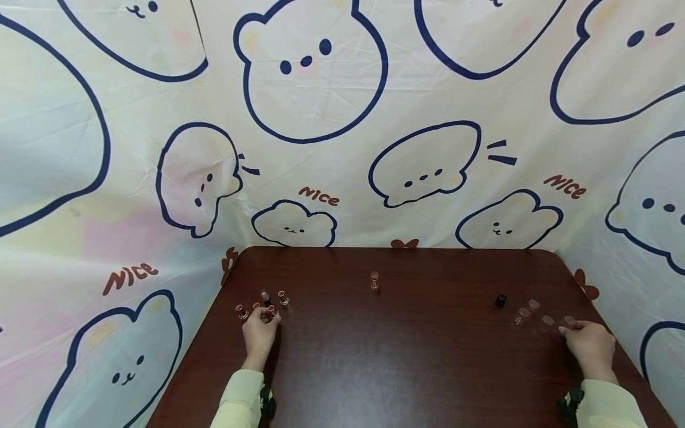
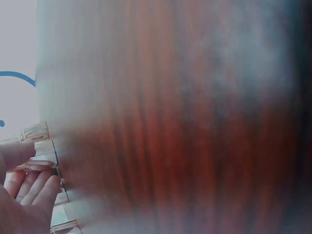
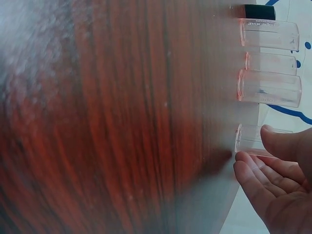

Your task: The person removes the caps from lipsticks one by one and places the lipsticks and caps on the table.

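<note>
On the left part of the table, my left hand [image 1: 260,336] reaches in among several small lipsticks with metallic bases. A lipstick [image 1: 272,311] stands at its fingertips; whether the fingers grip it is unclear, since the hand covers part of the group. Beside it are a darker lipstick [image 1: 266,298], one lipstick [image 1: 283,298] to the right and another lipstick [image 1: 242,311] to the left. At the right side, my right hand [image 1: 591,348] has thumb and fingers around a clear cap [image 3: 248,139], pinching its sides. Other clear caps, such as this lettered cap [image 3: 269,87], stand nearby.
A black cap [image 1: 500,301] stands left of the clear caps. At the back middle of the dark wooden table [image 1: 396,356] stands a small clear-topped tube [image 1: 374,280]. A cartoon-printed cloth [image 1: 342,172] hangs behind the table and along its sides.
</note>
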A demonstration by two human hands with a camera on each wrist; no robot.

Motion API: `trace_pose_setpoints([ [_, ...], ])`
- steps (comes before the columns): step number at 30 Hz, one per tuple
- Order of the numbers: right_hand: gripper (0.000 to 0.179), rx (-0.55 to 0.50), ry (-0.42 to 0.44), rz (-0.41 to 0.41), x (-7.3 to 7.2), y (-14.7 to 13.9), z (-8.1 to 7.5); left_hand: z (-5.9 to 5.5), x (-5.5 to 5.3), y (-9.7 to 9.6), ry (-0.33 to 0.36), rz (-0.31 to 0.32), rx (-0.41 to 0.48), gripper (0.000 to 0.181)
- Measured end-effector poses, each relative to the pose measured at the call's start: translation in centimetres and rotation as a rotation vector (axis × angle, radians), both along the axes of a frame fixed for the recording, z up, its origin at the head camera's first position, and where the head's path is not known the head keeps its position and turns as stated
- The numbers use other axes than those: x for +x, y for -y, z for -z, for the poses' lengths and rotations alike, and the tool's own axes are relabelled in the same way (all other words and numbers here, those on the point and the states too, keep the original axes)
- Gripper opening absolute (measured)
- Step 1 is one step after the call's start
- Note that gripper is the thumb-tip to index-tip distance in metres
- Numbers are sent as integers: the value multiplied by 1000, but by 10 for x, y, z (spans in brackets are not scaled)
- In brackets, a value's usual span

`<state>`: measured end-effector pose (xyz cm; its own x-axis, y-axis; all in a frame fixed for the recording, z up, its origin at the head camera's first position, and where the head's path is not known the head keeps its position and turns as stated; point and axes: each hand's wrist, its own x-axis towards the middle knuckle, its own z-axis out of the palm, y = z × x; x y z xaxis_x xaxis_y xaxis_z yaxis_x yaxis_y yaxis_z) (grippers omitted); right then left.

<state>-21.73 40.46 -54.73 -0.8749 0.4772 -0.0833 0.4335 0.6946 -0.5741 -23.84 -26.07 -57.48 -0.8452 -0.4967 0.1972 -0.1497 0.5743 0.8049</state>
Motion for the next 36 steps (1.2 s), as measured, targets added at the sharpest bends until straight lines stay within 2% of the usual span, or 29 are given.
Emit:
trace_pose_setpoints([
  [6, 48, 19, 15, -18, 1, -2, 1, 1, 1, 0, 5, 3, 4, 22],
  [9, 47, 24, -16, -37, 3, -3, -4, 1, 1, 0, 13, 3, 1, 21],
  [15, 47, 31, -119, -72, 7, -5, -23, 1, 1, 0, 26, 6, -1, 20],
  [18, 45, 77, -171, -87, 6, -2, -35, 0, 1, 0, 28, 8, -2, 20],
  [25, 44, 126, -282, -67, -1, 16, -60, -1, 1, 0, 30, 8, -14, 20],
  [31, 45, 59, -336, -78, -12, 44, -76, -1, 1, -1, 35, 12, -19, 19],
  [36, 45, -29, -366, -104, -26, 72, -78, -1, 2, 0, 35, 10, -30, 19],
])
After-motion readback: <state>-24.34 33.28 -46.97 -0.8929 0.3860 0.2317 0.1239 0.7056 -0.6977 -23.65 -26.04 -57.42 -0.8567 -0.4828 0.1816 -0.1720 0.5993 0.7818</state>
